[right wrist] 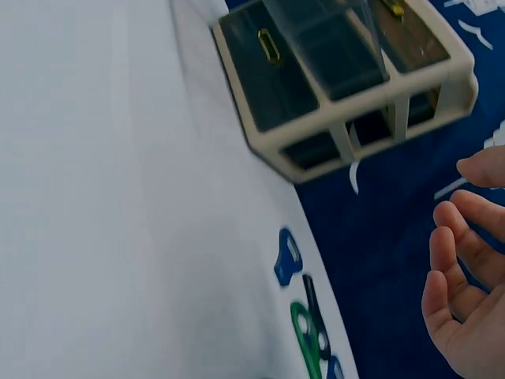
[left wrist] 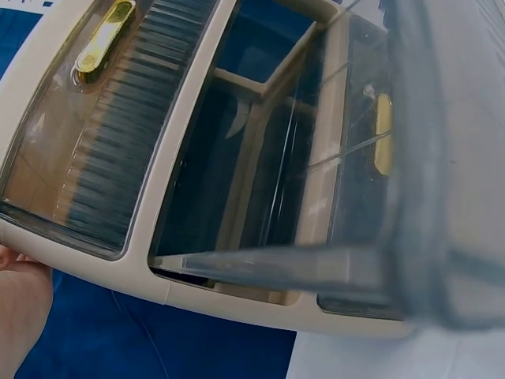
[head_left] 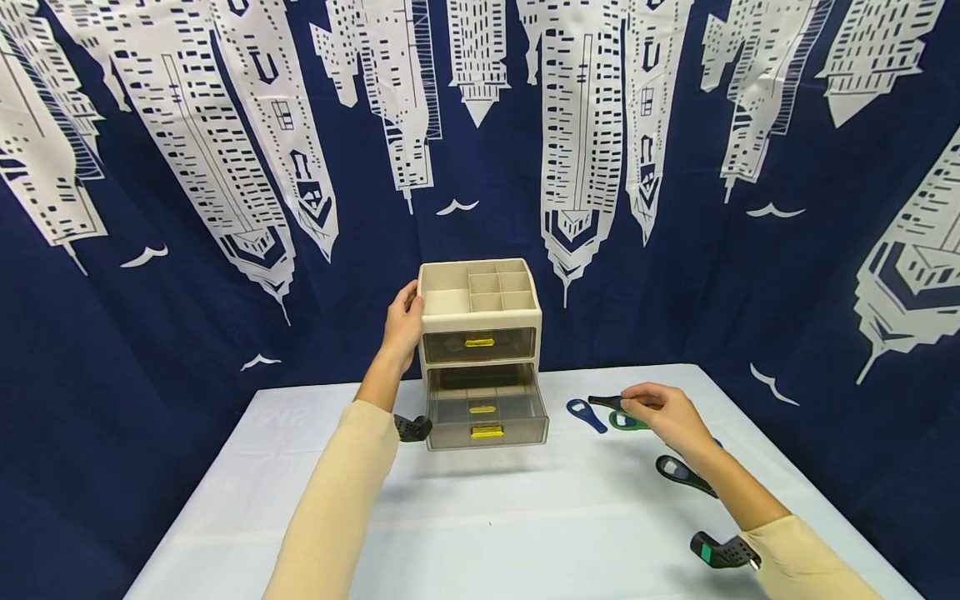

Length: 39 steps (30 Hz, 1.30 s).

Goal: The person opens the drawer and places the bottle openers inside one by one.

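Observation:
A cream desk organizer [head_left: 480,321] with smoky clear drawers and yellow handles stands at the back of the table. Its middle drawer [head_left: 487,431] is pulled out. My left hand [head_left: 403,321] rests against the organizer's left side near the top, its fingertips partly hidden. My right hand [head_left: 663,410] hovers over several flat bottle openers at the right, fingers loosely bent. The right wrist view shows nothing between those fingers. Nearest it are a black bottle opener [head_left: 602,402], a green bottle opener [head_left: 624,422] and a blue bottle opener [head_left: 585,414].
Another black bottle opener [head_left: 681,472] lies nearer, under my right forearm. A second blue bottle opener [right wrist: 335,368] shows partly beyond the green one. Open compartments [head_left: 500,283] form the organizer's top. A dark blue cloth [head_left: 495,183] with white buildings hangs behind the white table [head_left: 487,533].

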### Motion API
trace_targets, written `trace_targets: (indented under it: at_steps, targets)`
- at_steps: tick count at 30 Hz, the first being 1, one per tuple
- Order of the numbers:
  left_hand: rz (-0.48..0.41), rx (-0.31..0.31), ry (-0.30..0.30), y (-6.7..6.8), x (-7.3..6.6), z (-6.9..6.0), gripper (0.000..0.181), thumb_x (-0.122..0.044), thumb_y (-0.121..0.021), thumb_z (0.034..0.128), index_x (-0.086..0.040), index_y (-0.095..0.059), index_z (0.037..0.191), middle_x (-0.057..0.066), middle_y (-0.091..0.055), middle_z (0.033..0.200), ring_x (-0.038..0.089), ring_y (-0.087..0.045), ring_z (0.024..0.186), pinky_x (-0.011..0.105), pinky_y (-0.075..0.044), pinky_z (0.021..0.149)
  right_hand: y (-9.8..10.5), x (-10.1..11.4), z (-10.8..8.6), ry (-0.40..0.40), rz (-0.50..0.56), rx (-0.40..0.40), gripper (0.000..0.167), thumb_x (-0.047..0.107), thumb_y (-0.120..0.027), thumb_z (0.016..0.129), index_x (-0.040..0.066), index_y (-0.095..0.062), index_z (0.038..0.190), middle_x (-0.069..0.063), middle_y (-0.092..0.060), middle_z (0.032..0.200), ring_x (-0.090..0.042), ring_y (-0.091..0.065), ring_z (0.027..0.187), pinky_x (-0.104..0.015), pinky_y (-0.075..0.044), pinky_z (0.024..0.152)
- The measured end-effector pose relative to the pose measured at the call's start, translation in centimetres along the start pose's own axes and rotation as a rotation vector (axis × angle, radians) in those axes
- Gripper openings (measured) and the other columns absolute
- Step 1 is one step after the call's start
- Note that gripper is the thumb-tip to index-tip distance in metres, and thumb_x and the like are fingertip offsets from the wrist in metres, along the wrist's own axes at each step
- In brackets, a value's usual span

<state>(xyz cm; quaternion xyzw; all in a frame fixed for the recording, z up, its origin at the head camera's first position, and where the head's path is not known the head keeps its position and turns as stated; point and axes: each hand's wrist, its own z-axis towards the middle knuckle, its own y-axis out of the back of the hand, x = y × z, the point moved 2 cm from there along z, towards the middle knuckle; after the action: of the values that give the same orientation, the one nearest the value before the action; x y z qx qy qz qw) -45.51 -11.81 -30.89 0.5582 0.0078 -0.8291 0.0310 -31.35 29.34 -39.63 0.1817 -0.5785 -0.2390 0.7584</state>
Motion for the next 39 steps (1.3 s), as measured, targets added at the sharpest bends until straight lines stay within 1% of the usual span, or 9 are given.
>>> trace_targets:
  at_steps: [5,13,16,19,23,27,31,36,39]
  targets:
    - [0.004,0.001,0.005,0.1,0.1,0.0,0.047,-0.018,-0.042,0.1133,-0.008,-0.038,0.159,0.013,-0.043,0.156,0.027,-0.042,0.139,0.043,-0.036,0.114,1.0,-2.4,-0.9,-0.030,-0.075,0.004,0.033,0.024,-0.071,0.101,-0.001,-0.071,0.122,-0.016,-0.071,0.117,-0.025,-0.064,0.098,-0.038,-0.051,0.077]
    - [-0.005,0.007,-0.003,0.1,-0.4,-0.1,0.047,-0.015,-0.042,0.1128,-0.006,-0.037,0.159,0.015,-0.044,0.155,0.029,-0.045,0.137,0.044,-0.038,0.112,2.0,-6.7,-1.7,-0.076,-0.143,0.051,0.039,0.026,-0.071,0.101,-0.005,-0.069,0.124,-0.013,-0.072,0.112,-0.026,-0.065,0.100,-0.043,-0.051,0.085]
    - [-0.001,0.009,-0.001,0.1,-0.4,0.0,0.047,-0.014,-0.041,0.1128,-0.006,-0.037,0.159,0.015,-0.045,0.154,0.030,-0.046,0.135,0.044,-0.039,0.111,2.0,-8.3,-1.7,-0.080,-0.191,0.056,0.039,0.026,-0.073,0.099,-0.005,-0.070,0.123,-0.012,-0.073,0.109,-0.025,-0.064,0.097,-0.042,-0.050,0.083]
    - [0.004,0.008,0.003,0.1,-0.4,0.0,0.047,-0.015,-0.041,0.1130,-0.006,-0.037,0.159,0.015,-0.044,0.154,0.030,-0.046,0.136,0.044,-0.039,0.112,1.7,-9.6,-2.0,-0.076,-0.186,0.076,0.041,0.024,-0.077,0.095,-0.008,-0.070,0.121,-0.009,-0.072,0.103,-0.021,-0.064,0.089,-0.035,-0.053,0.075]
    - [0.009,0.010,0.002,0.1,-0.3,0.0,0.047,-0.015,-0.041,0.1131,-0.006,-0.036,0.159,0.016,-0.044,0.155,0.029,-0.045,0.137,0.044,-0.037,0.113,1.3,-10.3,-2.3,-0.005,-0.213,0.134,0.051,0.023,-0.086,0.086,-0.010,-0.070,0.120,-0.004,-0.070,0.098,-0.017,-0.060,0.083,-0.027,-0.051,0.069]
    - [0.010,0.003,0.001,0.1,-0.4,0.0,0.047,-0.015,-0.041,0.1131,-0.006,-0.037,0.159,0.016,-0.044,0.155,0.029,-0.044,0.137,0.044,-0.037,0.113,1.2,-10.3,-2.3,0.122,-0.331,0.196,0.058,0.026,-0.092,0.078,-0.007,-0.071,0.121,-0.004,-0.070,0.103,-0.016,-0.054,0.086,-0.030,-0.046,0.074]
    - [0.006,0.008,0.001,0.1,-0.3,-0.1,0.047,-0.015,-0.041,0.1132,-0.006,-0.037,0.159,0.017,-0.043,0.155,0.029,-0.044,0.137,0.044,-0.038,0.112,1.2,-10.4,-2.3,0.197,-0.380,0.206,0.051,0.021,-0.091,0.079,-0.005,-0.073,0.118,-0.007,-0.072,0.106,-0.015,-0.058,0.089,-0.034,-0.049,0.077]
    - [0.008,0.009,0.004,0.0,-0.2,0.0,0.047,-0.016,-0.041,0.1134,-0.007,-0.036,0.160,0.015,-0.043,0.156,0.029,-0.044,0.137,0.044,-0.037,0.113,1.4,-10.7,-2.4,0.222,-0.374,0.196,0.039,0.015,-0.088,0.081,-0.004,-0.075,0.112,-0.002,-0.069,0.099,-0.012,-0.056,0.086,-0.033,-0.049,0.075]
    - [0.008,0.008,0.005,-0.1,-0.2,0.0,0.047,-0.015,-0.040,0.1135,-0.006,-0.036,0.159,0.015,-0.043,0.155,0.029,-0.044,0.137,0.044,-0.037,0.113,1.3,-10.9,-2.5,0.209,-0.365,0.185,0.034,0.015,-0.088,0.080,-0.001,-0.077,0.108,0.003,-0.067,0.095,-0.011,-0.054,0.083,-0.031,-0.048,0.073]
